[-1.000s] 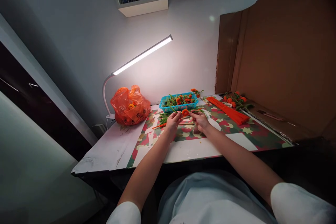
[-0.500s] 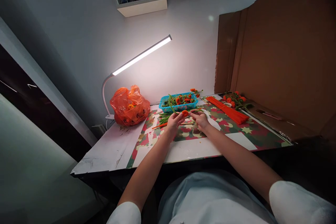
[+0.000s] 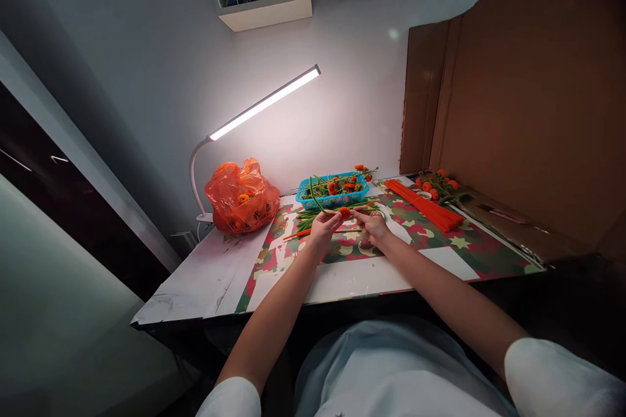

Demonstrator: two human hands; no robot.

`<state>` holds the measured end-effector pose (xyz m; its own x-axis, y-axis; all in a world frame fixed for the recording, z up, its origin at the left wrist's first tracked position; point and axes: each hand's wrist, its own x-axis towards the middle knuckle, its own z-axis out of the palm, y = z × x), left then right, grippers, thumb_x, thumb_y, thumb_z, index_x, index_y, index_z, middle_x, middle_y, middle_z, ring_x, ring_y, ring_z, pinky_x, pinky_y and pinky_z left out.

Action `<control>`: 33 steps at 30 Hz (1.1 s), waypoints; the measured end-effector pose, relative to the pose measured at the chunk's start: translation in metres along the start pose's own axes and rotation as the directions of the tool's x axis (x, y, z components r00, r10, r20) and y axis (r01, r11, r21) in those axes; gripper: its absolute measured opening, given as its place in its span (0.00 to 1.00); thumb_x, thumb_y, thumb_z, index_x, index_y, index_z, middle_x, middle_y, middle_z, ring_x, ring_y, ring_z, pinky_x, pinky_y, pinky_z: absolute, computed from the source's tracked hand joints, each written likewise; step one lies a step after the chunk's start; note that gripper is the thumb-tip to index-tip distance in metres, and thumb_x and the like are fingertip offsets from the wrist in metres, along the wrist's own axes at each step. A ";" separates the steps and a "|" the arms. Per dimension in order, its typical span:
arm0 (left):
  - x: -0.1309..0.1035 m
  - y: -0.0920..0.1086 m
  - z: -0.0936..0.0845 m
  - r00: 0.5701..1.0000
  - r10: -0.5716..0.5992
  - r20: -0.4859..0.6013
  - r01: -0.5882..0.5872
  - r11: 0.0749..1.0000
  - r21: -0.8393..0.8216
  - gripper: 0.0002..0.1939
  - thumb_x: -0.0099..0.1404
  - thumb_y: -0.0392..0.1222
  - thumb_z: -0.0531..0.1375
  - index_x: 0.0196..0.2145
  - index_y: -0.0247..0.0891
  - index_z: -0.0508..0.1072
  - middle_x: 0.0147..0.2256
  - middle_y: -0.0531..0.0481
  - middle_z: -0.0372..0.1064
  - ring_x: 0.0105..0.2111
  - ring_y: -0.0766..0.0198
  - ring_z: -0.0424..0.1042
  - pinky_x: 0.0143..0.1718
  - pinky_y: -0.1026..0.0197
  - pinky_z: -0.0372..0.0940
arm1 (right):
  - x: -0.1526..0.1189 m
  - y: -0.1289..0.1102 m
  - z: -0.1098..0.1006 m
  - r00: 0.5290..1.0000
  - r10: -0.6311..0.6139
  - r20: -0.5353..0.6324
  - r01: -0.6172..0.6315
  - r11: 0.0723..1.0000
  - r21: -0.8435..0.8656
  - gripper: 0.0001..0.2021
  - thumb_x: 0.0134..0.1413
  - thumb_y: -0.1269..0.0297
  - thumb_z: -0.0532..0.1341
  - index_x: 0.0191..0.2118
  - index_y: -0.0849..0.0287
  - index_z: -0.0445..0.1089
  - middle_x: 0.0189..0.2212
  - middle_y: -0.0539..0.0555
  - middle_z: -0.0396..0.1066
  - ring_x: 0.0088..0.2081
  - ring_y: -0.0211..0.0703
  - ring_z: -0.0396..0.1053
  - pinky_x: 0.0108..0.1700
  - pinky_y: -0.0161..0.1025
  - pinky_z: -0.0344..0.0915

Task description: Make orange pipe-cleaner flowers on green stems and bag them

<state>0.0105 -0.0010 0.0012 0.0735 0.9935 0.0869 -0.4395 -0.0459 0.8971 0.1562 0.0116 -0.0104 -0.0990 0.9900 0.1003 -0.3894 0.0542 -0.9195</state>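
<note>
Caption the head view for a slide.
Left hand holding an orange flower, right hand at its edge, before a blue basket, lit lamp at left.

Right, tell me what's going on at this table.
The person's bare left grip pinches a small, round, orange flower head, and the bare right grip is at its other side. Beyond them stands a blue plastic basket holding orange flowers; a translucent orange plastic bag sits to the left.

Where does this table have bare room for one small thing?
The white left end, between orange bag and front edge, looks bare; the white strip nearer than left hand and right hand, nearly so. Beyond them it is crowded: green stems, blue basket.
</note>
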 end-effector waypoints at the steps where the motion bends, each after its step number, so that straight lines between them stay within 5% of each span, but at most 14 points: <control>1: 0.000 0.000 0.000 1.000 -0.003 0.009 0.003 1.000 -0.006 0.17 0.66 0.44 0.57 0.51 0.35 0.67 0.48 0.43 0.66 0.44 0.58 0.70 0.43 0.50 0.68 | 0.000 0.000 0.000 1.000 0.006 0.019 -0.006 1.000 0.004 0.15 0.61 0.60 0.58 0.51 0.60 0.65 0.49 0.57 0.67 0.45 0.45 0.69 0.45 0.47 0.69; 8: -0.006 0.007 0.002 0.984 -0.054 0.167 0.062 0.997 -0.045 0.11 0.60 0.42 0.64 0.37 0.34 0.70 0.33 0.51 0.70 0.30 0.68 0.71 0.31 0.64 0.68 | -0.010 -0.011 -0.002 0.970 0.014 0.241 -0.017 1.000 0.008 0.13 0.59 0.59 0.60 0.45 0.62 0.68 0.41 0.55 0.71 0.39 0.41 0.71 0.41 0.43 0.70; 14: -0.014 0.015 0.001 0.942 -0.142 0.303 0.144 0.989 0.013 0.23 0.41 0.44 0.74 0.32 0.34 0.69 0.29 0.52 0.71 0.25 0.69 0.70 0.30 0.64 0.68 | -0.020 -0.019 0.003 0.926 -0.027 0.376 0.051 0.997 -0.054 0.19 0.30 0.54 0.74 0.29 0.59 0.73 0.27 0.52 0.74 0.32 0.43 0.72 0.36 0.40 0.68; 19: -0.006 0.017 -0.008 0.962 -0.150 0.230 0.139 0.988 0.064 0.18 0.50 0.48 0.70 0.33 0.36 0.70 0.27 0.53 0.71 0.23 0.72 0.70 0.25 0.70 0.65 | -0.019 -0.021 0.005 0.949 -0.193 0.248 0.234 0.961 -0.150 0.18 0.31 0.52 0.72 0.26 0.58 0.71 0.24 0.51 0.72 0.30 0.43 0.71 0.35 0.40 0.66; 23: -0.003 0.013 -0.007 0.973 -0.143 0.182 0.124 0.986 0.110 0.19 0.53 0.53 0.67 0.31 0.34 0.71 0.26 0.50 0.72 0.25 0.68 0.73 0.27 0.67 0.67 | -0.019 -0.020 0.006 0.919 -0.379 0.106 0.393 0.873 -0.287 0.12 0.35 0.56 0.70 0.23 0.57 0.71 0.20 0.49 0.68 0.25 0.39 0.64 0.30 0.38 0.61; 33: -0.009 0.011 0.002 0.960 -0.117 0.254 0.079 0.985 0.155 0.15 0.52 0.45 0.69 0.33 0.31 0.75 0.29 0.48 0.74 0.30 0.66 0.73 0.38 0.62 0.66 | -0.017 -0.017 0.006 0.855 -0.512 0.081 0.489 0.746 -0.452 0.10 0.37 0.58 0.69 0.23 0.58 0.70 0.21 0.48 0.65 0.25 0.38 0.59 0.29 0.36 0.58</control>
<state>0.0062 -0.0103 0.0115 0.3500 0.9326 0.0882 -0.2880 0.0175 0.9575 0.1593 -0.0074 0.0057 0.0403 0.8087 0.5869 0.0748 0.5833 -0.8088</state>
